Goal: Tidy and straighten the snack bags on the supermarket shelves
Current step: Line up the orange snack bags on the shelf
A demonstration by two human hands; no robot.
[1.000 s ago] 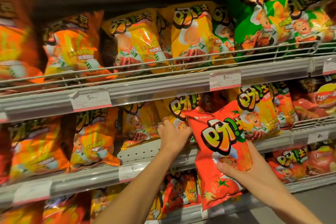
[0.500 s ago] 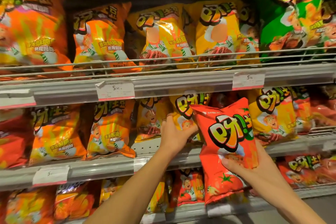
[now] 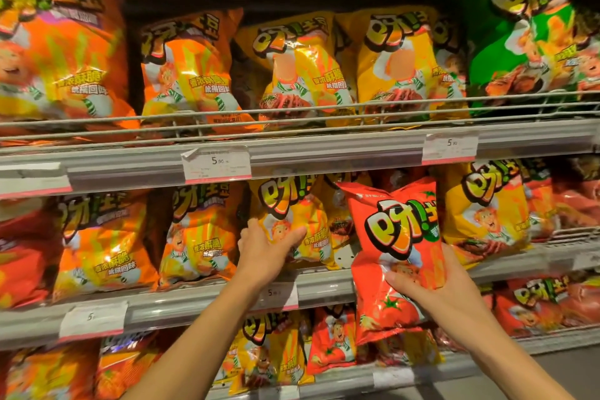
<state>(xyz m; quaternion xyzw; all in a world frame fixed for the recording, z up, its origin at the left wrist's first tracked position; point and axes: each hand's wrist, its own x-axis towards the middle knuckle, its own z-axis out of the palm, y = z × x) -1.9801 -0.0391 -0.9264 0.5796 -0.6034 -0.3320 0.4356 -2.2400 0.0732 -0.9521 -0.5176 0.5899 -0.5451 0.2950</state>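
Note:
My right hand (image 3: 436,289) grips a red tomato snack bag (image 3: 394,237) by its lower half and holds it upright in front of the middle shelf (image 3: 324,289). My left hand (image 3: 264,248) rests on the lower part of a yellow snack bag (image 3: 292,214) standing on that shelf, thumb and fingers spread around it. A second yellow bag (image 3: 483,211) stands just right of the red one. Orange bags (image 3: 198,230) stand to the left of my left hand.
The upper shelf (image 3: 324,153) carries orange, yellow and green bags (image 3: 526,42) behind a wire rail. White price tags (image 3: 217,163) hang on the shelf edges. The lower shelf holds more yellow and red bags (image 3: 331,341). Grey floor shows at the bottom right.
The view has shifted left, so the shelves sit further right. My left hand slid down onto the yellow bag's front. The red bag stays in my right hand, raised slightly.

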